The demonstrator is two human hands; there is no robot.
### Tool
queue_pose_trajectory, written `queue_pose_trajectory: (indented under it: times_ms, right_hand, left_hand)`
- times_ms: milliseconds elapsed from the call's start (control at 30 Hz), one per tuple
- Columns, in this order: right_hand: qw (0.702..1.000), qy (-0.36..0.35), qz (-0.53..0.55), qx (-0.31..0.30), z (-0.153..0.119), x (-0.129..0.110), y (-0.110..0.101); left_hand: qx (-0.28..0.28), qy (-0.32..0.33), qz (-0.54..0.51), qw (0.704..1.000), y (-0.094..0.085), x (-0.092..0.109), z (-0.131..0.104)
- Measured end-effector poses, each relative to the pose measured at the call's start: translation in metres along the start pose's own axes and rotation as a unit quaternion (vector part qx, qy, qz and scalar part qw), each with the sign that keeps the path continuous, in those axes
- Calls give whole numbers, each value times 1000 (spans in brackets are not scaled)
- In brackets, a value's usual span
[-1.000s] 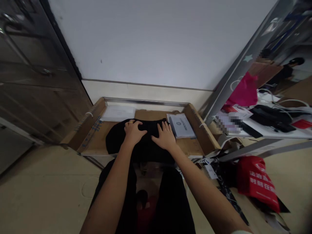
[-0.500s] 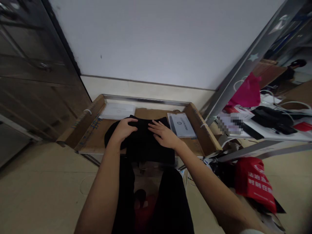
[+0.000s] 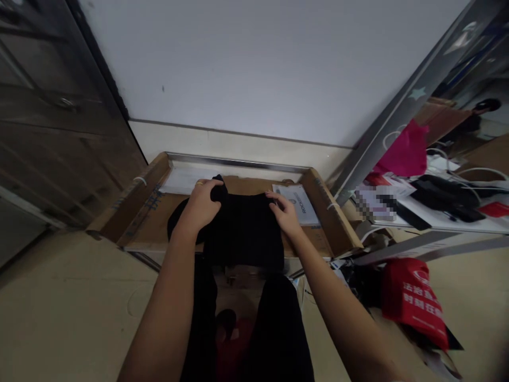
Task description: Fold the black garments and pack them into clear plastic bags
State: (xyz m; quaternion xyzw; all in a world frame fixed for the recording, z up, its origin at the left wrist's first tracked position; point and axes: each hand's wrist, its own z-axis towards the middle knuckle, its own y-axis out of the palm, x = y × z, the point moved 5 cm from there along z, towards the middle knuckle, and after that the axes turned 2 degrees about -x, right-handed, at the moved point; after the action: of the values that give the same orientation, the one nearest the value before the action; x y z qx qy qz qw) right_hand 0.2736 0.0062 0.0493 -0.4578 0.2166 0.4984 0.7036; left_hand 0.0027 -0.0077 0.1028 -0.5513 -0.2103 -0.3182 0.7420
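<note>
A folded piece of black cloth [image 3: 246, 231] lies over the front edge of a cardboard-lined table [image 3: 147, 233], its lower part hanging toward my knees. My left hand [image 3: 202, 206] is closed on the cloth's far left part, which bunches up between thumb and fingers. At the far right corner, the fingers and thumb of my right hand [image 3: 284, 213] pinch the edge. Another rounded black part sticks out under my left wrist; whether it belongs to the same cloth I cannot tell.
On the cardboard lie a white flat packet [image 3: 181, 180] at back left and a printed packet [image 3: 304, 206] at right. Cardboard walls [image 3: 336, 217] rise at both sides. A cluttered white desk [image 3: 453, 225] stands at right, a red bag [image 3: 413, 302] below it.
Both hands lay spread on the cloth before. The left has closed and raised a fold; the right has moved right to the corner and closed on the edge.
</note>
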Motion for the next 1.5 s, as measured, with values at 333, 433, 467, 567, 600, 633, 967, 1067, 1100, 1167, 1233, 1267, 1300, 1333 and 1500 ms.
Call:
queue_pose_trajectory:
  times_ms: [333, 433, 467, 567, 600, 633, 967, 1067, 1100, 1167, 1233, 1267, 1300, 1333, 1500]
  right_hand:
    - [999, 43, -7, -3, -14, 15, 8]
    - [998, 53, 25, 14, -13, 19, 5]
    - [998, 60, 31, 17, -13, 20, 5]
    - [996, 80, 35, 20, -14, 26, 6]
    - [996, 82, 36, 19, -14, 27, 6]
    - [996, 83, 39, 17, -14, 28, 7]
    - [995, 90, 44, 23, -14, 28, 8]
    - [995, 87, 50, 26, -14, 26, 7]
    - [994, 86, 56, 28, -13, 26, 6]
    - [993, 87, 61, 45, -13, 26, 2]
    - [991, 95, 65, 71, -12, 26, -2]
    - [989, 102, 73, 80, -11, 25, -3]
    - [986, 112, 91, 81, -10, 25, -3]
    - [982, 125, 118, 74, -8, 24, 0]
    - [940, 208, 263, -58, 8, 15, 31]
  left_hand:
    - [-98, 119, 9, 988, 64, 68, -20]
    - [-208, 133, -25, 969, 92, 74, -30]
    - [-232, 132, -45, 963, 97, 74, -31]
    - [-173, 89, -100, 976, 90, 63, -21]
    - [-121, 55, -104, 986, 83, 54, -15]
    - [-73, 11, -99, 992, 76, 43, -9]
    - [-143, -266, -305, 903, 96, 2, 1]
    - [-150, -237, -408, 869, 100, 17, 1]
    - [-151, -224, -430, 862, 100, 22, 0]
    - [-147, -198, -457, 855, 99, 28, -2]
    - [-144, -174, -472, 852, 95, 32, -3]
    - [-140, -161, -477, 853, 93, 34, -3]
    - [-133, -146, -480, 855, 90, 35, -2]
    - [-124, -132, -480, 858, 87, 36, 0]
    - [-38, -60, -386, 920, 74, 30, 14]
